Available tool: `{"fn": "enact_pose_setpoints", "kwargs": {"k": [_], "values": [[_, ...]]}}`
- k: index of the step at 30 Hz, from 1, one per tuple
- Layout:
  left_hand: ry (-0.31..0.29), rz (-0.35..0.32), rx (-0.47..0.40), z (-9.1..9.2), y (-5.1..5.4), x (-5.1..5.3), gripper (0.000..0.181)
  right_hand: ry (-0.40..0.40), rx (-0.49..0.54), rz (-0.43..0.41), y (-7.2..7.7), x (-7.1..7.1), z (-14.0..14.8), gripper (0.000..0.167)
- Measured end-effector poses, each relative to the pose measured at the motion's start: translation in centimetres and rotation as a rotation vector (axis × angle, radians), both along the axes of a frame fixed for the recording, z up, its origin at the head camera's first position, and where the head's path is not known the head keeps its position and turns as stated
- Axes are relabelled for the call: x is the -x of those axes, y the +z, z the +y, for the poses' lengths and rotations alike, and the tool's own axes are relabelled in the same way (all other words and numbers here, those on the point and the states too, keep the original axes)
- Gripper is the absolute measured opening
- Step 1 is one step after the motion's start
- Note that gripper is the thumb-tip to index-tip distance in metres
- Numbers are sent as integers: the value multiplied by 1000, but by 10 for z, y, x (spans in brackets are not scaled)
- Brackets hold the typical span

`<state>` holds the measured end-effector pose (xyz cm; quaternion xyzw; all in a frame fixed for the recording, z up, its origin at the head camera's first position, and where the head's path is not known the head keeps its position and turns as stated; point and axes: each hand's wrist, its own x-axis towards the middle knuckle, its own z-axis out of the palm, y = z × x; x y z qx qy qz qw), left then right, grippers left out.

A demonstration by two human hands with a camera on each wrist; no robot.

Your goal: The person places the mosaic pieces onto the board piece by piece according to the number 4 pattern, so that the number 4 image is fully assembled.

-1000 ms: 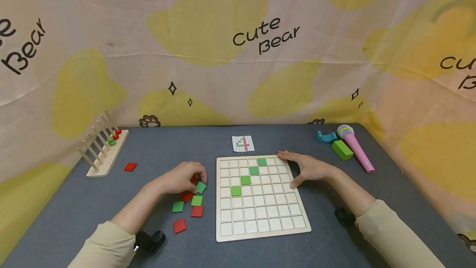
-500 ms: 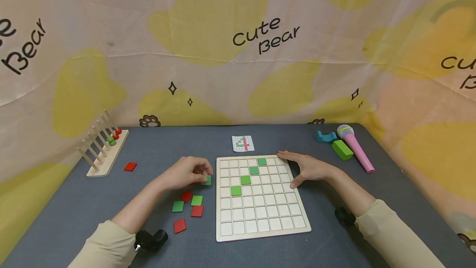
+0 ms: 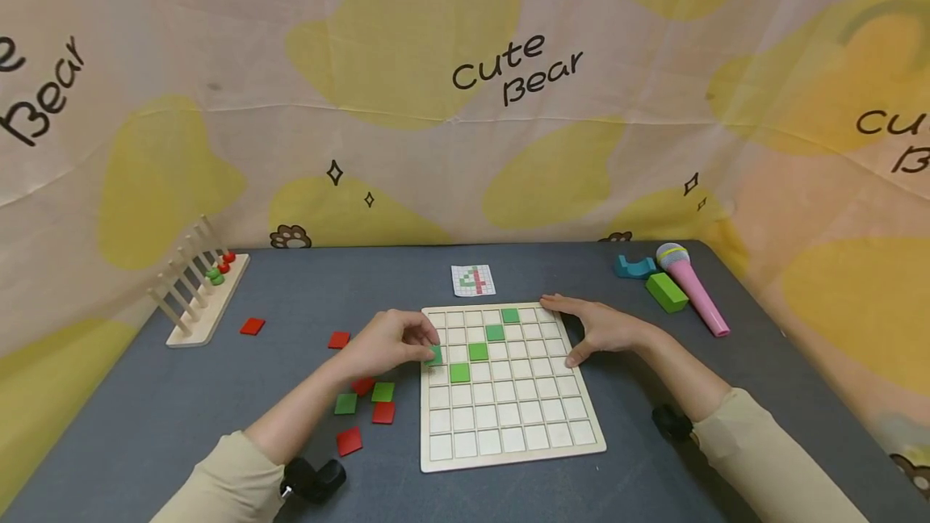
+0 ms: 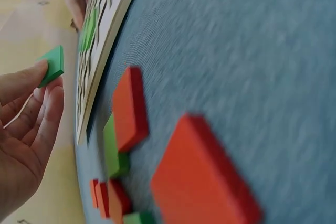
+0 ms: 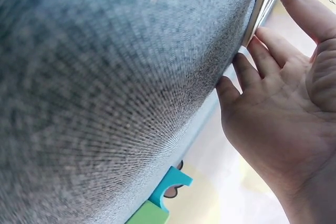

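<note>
My left hand (image 3: 392, 340) pinches a green square tile (image 4: 53, 65) between thumb and fingers, above the left edge of a white gridded board (image 3: 512, 460). Four-sided cells cover the board, and several green tiles, such as one green tile (image 3: 459, 373), sit in them along a diagonal. At the board's upper right, my right hand (image 3: 610, 331) rests on the edge with its fingers extended and its thumb lower down the side. Left of the board lie loose red tiles, including a red tile (image 3: 349, 441), and green ones like this green tile (image 3: 345, 403).
A small pattern card (image 3: 473, 281) lies behind the board. At the far left stands a wooden peg rack (image 3: 211, 305) with red and green beads, near a lone red tile (image 3: 253, 326). A pink microphone (image 3: 696, 293), green block (image 3: 666, 292) and blue arched block (image 3: 635, 267) sit back right.
My left hand has picked up the green tile from the loose pile and carried it right to the board's left edge, uncovering a red tile. The right hand stays in place.
</note>
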<state>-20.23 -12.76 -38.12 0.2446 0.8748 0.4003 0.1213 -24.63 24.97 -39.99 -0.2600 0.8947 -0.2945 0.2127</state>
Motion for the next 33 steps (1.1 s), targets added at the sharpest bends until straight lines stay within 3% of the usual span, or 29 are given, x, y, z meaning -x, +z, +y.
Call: {"fn": "enact_pose_setpoints", "kwargs": {"k": [11,24,33], "values": [[-36,-58,-42,21,-9,-13,9,1,1,9,1,0,-1,111],[-33,-51,-6,35,-15,-23,10,-3,-1,7,0,-1,-1,111],[-82,16,30,38,-16,-27,14,-3,-5,3,1,-1,-1,110]]}}
